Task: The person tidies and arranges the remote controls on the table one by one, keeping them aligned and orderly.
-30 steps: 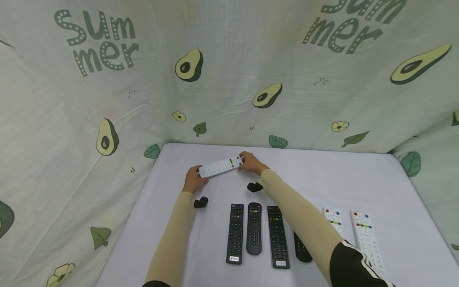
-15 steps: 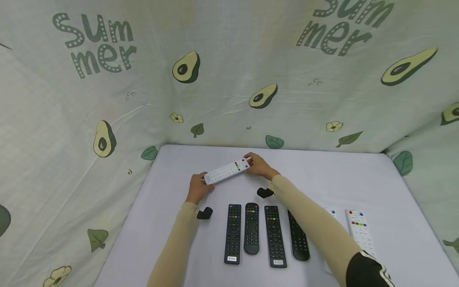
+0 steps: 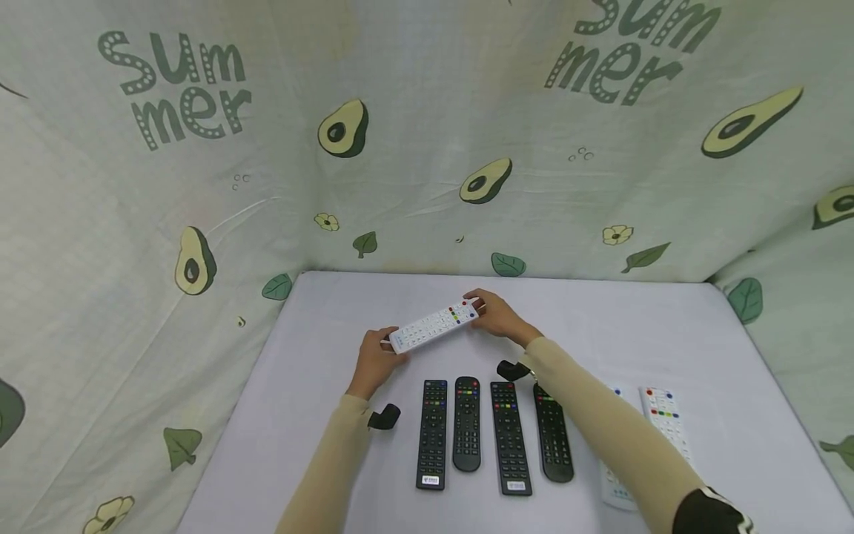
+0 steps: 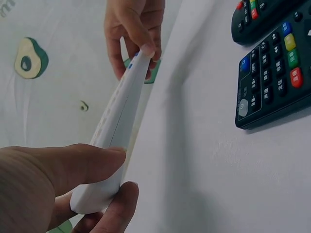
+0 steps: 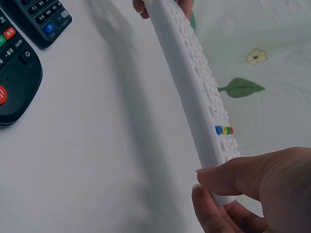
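A white remote control (image 3: 434,326) with coloured buttons near one end is held up between both hands, above the white table. My left hand (image 3: 376,362) pinches its plain end, thumb on one side and fingers on the other, as the left wrist view shows. The end with the red, green, yellow and blue buttons is gripped by my right hand (image 3: 499,314); in the right wrist view its thumb (image 5: 238,177) presses against the remote's edge. A shadow falls on the cloth below, so the remote is off the surface.
Several black remotes lie in a row nearer the person, among them a left one (image 3: 432,434) and a rounded one (image 3: 467,423). To the right lie two white remotes, one (image 3: 666,419) partly behind the right sleeve (image 3: 600,423). A patterned curtain (image 3: 414,133) rises behind the table (image 3: 320,311).
Both hands have carried the white remote a little to the right and nearer the person, keeping hold of both ends. The head view has shifted slightly.
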Available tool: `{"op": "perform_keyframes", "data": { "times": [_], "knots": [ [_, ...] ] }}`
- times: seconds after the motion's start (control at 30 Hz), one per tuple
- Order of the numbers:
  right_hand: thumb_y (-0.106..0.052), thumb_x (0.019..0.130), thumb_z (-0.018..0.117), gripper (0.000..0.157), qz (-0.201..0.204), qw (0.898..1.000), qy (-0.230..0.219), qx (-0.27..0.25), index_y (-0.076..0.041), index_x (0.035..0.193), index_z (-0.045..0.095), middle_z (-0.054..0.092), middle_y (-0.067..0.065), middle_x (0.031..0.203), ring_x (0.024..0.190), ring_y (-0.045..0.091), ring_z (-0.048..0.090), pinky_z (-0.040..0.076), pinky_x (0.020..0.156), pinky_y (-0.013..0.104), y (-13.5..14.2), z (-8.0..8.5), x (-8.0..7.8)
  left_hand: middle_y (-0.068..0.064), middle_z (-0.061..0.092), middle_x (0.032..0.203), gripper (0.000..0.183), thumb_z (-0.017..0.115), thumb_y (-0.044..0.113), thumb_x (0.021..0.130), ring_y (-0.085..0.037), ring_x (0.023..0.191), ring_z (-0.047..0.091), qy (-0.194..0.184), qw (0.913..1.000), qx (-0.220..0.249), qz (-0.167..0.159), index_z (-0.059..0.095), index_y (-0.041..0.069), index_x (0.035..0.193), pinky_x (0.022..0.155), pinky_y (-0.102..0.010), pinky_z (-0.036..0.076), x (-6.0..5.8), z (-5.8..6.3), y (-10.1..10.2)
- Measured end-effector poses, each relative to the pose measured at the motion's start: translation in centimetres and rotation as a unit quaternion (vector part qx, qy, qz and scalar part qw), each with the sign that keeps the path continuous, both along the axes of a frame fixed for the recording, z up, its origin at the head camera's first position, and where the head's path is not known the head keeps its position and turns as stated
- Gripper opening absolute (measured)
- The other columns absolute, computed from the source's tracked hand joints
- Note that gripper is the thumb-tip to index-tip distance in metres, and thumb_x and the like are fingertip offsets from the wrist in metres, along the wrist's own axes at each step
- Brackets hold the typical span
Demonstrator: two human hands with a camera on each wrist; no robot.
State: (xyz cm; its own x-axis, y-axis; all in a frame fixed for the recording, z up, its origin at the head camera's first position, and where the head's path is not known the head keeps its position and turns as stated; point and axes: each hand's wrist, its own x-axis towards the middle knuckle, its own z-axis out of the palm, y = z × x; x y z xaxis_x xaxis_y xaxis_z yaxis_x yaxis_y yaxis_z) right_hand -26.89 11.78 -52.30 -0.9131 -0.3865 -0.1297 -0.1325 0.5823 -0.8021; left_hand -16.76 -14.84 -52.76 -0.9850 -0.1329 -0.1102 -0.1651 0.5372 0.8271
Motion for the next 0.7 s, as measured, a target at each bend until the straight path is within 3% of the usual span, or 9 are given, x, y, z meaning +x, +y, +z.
{"op": "perform_keyframes", "data": {
  "times": [0.3,0.7],
  "knots": [
    [0.008,0.089,0.075,0.062,0.038,0.999,-0.001,-0.017,0.004,0.147,0.054,0.062,0.027,0.131,0.120,0.040,0.063,0.056,0.102,0.049,-0.7,-0.3,0.0,-0.020,0.055,0.124,0.060,0.085,0.000,0.084,-0.031,0.108,0.068,0.013,0.9999,0.001,0.001,0.061,-0.007,0.139,0.082,-0.037,0.060,1.9,-0.2,-0.6],
    [0.010,0.088,0.072,0.059,0.107,0.994,0.003,0.007,0.004,0.144,0.056,0.062,0.025,0.128,0.116,0.037,0.065,0.058,0.097,0.043,-3.8,-0.6,0.3,-0.019,0.057,0.120,0.062,0.088,0.002,0.081,-0.027,0.102,0.067,-0.018,0.9996,-0.019,0.014,0.061,-0.007,0.136,0.076,-0.035,0.058,5.0,-1.1,-2.6]
  ]
}}
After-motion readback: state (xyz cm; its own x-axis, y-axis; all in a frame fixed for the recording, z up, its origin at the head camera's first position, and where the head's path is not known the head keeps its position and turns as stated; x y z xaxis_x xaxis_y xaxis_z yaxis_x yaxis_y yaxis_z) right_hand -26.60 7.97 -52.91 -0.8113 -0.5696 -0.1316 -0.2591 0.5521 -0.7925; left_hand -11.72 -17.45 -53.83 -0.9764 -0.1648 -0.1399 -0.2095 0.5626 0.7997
